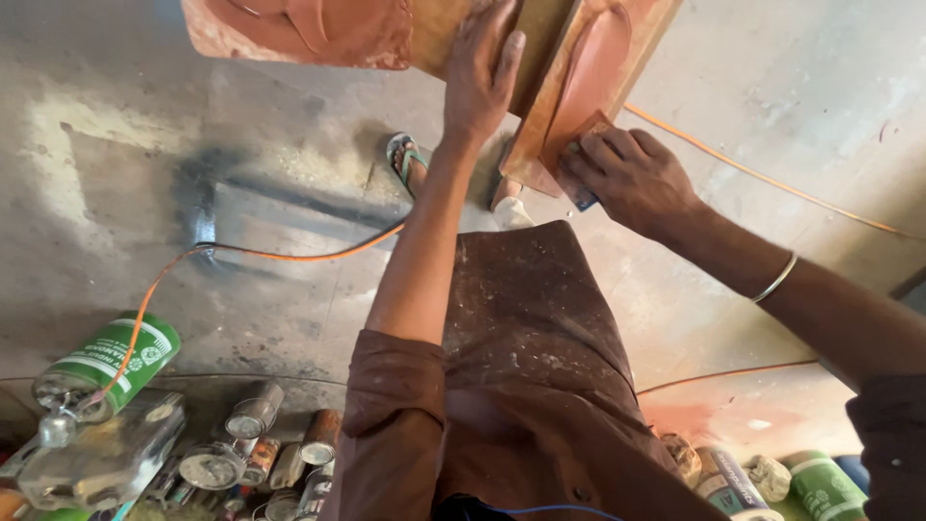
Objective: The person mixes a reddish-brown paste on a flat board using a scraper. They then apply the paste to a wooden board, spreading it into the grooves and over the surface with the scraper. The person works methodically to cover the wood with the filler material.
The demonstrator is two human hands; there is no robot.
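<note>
Your left hand lies flat on the carved wooden panel, bracing it; your right hand pinches what looks like sandpaper against its lower edge. A slackened brace could let the panel skid.

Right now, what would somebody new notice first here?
Probably the reddish-brown carved wooden panel at the top, with the left hand flat on it and the right hand rubbing its edge with a small pad. Then the orange cable snaking across the grey floor, and the cluttered cans bottom left.
</note>
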